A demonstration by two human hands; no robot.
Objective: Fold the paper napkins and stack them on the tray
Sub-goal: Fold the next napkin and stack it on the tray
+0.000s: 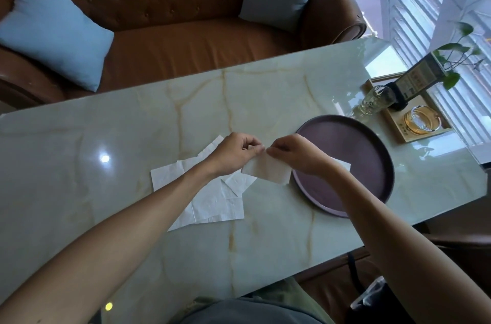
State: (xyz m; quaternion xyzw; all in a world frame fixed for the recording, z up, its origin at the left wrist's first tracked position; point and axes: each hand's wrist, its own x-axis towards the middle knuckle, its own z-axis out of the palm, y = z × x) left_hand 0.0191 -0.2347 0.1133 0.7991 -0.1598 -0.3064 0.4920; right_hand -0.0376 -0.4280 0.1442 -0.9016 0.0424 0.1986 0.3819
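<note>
Left hand (233, 153) and right hand (295, 155) pinch one folded napkin (268, 171) beside the tray (372, 191); loose napkins (212, 199) lie left of the tray.

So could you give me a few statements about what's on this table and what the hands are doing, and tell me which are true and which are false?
1. Both hands pinch the same napkin. True: the left hand and right hand hold the folded napkin at its top edge.
2. The round tray is piled high with napkins. False: only a white corner shows on it by the right wrist.
3. Loose napkins lie flat on the table under the left forearm. True.
4. The tray sits left of the loose napkins. False: it sits to their right.
5. The sofa is blue. False: it is brown, with blue cushions.
</note>
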